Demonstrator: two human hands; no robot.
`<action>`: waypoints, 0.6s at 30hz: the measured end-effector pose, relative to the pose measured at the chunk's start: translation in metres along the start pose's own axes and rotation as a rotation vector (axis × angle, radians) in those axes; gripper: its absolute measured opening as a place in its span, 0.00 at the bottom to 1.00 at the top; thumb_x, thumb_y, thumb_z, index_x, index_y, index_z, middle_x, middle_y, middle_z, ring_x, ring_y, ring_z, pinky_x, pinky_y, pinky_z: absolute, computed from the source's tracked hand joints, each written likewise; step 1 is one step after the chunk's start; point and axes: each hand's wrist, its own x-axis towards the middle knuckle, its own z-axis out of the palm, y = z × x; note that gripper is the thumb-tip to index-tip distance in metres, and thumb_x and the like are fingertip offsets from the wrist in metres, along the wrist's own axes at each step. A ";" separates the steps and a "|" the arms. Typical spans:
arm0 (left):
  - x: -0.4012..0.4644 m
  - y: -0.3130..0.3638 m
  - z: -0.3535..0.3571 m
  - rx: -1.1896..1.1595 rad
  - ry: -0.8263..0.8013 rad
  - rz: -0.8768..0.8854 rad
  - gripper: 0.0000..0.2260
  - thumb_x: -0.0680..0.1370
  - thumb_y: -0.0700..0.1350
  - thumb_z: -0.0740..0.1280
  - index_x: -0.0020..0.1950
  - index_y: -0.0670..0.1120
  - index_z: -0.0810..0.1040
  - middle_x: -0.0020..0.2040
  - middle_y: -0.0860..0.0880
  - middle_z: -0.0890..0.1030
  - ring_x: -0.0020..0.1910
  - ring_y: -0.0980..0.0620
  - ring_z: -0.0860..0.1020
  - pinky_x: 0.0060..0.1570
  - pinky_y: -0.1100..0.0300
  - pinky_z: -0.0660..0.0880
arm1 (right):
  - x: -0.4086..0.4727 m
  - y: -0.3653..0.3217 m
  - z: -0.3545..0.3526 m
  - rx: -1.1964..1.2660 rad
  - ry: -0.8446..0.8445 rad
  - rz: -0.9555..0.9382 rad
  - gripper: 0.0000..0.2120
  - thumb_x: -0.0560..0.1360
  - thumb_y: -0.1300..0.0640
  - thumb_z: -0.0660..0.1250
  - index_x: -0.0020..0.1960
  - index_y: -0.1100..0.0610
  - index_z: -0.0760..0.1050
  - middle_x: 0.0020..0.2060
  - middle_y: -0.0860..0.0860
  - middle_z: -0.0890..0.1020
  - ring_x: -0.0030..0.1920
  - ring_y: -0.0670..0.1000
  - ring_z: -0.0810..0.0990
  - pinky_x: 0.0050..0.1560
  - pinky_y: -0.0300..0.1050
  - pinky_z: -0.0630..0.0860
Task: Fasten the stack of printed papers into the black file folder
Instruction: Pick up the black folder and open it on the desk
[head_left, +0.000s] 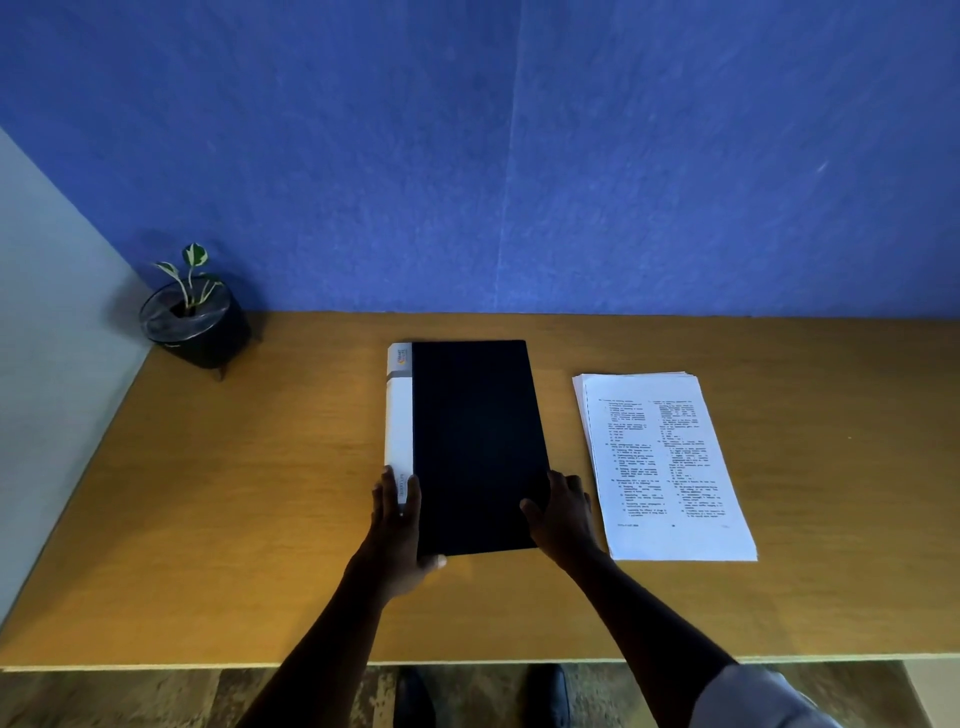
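Note:
The black file folder (475, 441) lies closed on the middle of the wooden desk, its white spine along the left side. My left hand (397, 525) grips the folder's near left corner, fingers over the spine and thumb at the near edge. At the near right edge rests my right hand (563, 512), fingers on the cover. The stack of printed papers (665, 465) lies flat just right of the folder, apart from it, printed side up.
A small potted plant in a black pot (195, 325) stands at the desk's far left corner. The wooden desk (260, 493) meets a blue wall behind and a pale wall on the left. Its near edge runs below my forearms.

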 end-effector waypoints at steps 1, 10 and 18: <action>-0.001 -0.001 0.000 0.003 0.002 0.016 0.55 0.74 0.60 0.71 0.76 0.45 0.26 0.74 0.39 0.24 0.75 0.35 0.30 0.76 0.38 0.51 | 0.000 0.001 0.000 -0.010 0.009 0.002 0.27 0.79 0.48 0.68 0.73 0.58 0.66 0.68 0.58 0.70 0.64 0.59 0.71 0.60 0.52 0.74; -0.002 -0.002 -0.003 -0.014 -0.018 0.033 0.54 0.76 0.59 0.69 0.74 0.43 0.24 0.73 0.41 0.22 0.75 0.37 0.30 0.77 0.42 0.51 | 0.005 0.003 -0.015 0.100 0.015 0.093 0.17 0.79 0.54 0.69 0.64 0.61 0.71 0.57 0.57 0.82 0.48 0.53 0.79 0.35 0.37 0.71; -0.001 0.003 0.001 -0.070 -0.010 0.055 0.54 0.76 0.59 0.68 0.74 0.47 0.22 0.73 0.43 0.20 0.75 0.39 0.28 0.76 0.44 0.45 | -0.003 -0.008 -0.038 0.156 0.159 0.045 0.10 0.78 0.56 0.68 0.52 0.60 0.71 0.39 0.51 0.77 0.41 0.54 0.76 0.33 0.41 0.66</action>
